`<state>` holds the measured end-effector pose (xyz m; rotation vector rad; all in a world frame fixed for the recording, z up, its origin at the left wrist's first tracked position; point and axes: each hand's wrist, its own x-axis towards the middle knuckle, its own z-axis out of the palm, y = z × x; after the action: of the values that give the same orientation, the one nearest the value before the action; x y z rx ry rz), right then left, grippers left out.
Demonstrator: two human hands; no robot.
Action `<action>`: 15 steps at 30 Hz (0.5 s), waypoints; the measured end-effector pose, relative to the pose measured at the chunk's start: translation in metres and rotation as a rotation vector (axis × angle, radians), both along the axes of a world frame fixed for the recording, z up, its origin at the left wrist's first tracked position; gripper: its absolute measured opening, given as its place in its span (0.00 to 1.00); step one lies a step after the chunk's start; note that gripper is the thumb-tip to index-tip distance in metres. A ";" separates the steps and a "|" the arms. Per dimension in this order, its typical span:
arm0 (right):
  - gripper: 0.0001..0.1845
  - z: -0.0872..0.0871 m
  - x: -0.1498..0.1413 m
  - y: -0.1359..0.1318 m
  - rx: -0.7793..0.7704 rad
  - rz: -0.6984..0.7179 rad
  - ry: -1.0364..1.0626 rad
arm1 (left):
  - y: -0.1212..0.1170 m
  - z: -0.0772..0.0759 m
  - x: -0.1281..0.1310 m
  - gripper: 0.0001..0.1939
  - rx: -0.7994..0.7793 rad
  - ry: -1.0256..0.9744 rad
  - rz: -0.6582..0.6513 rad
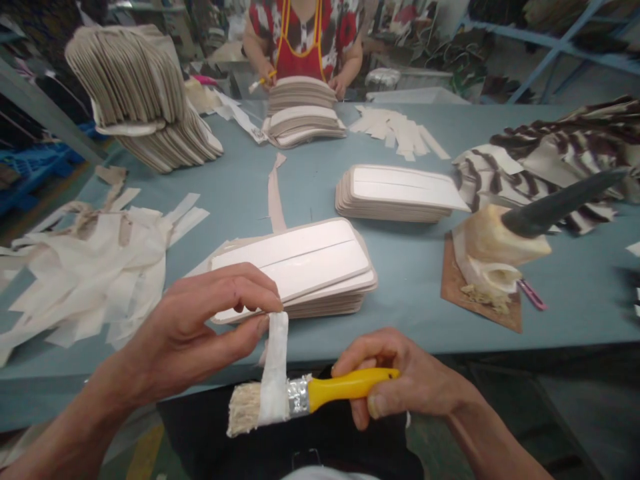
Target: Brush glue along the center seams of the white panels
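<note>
My right hand [400, 377] grips the yellow handle of a paintbrush [350, 389], its pale bristles pointing left. A white strip [275, 367] hangs down from the fingertips of my left hand [215, 317], which pinch its upper end. The strip's lower part lies across the brush near its metal band; whether it is wrapped right around is hidden. Just beyond my left fingers lies a stack of long, rounded-corner panels [320, 260], the top one white with a dark line along it. The brush is in front of the table edge, above my dark-clothed lap.
A second panel stack [400, 190] sits farther back. Loose pale strips [100, 267] pile up at left, below tall stacked panels [145, 93]. At right are a container with a dark handle [500, 247], a pink cutter [532, 295] and striped fabric [555, 160]. A co-worker [305, 40] stands opposite.
</note>
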<state>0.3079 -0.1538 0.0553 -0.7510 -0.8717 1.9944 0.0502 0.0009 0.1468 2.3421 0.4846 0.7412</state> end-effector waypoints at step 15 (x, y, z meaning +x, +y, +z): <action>0.12 0.003 -0.033 -0.015 0.458 -0.177 -0.801 | 0.008 0.001 0.007 0.07 -0.351 0.121 0.113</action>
<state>0.2746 -0.1689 0.0580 -1.3141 -1.5826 1.2336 0.0573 0.0087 0.1474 2.0489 0.7417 0.5178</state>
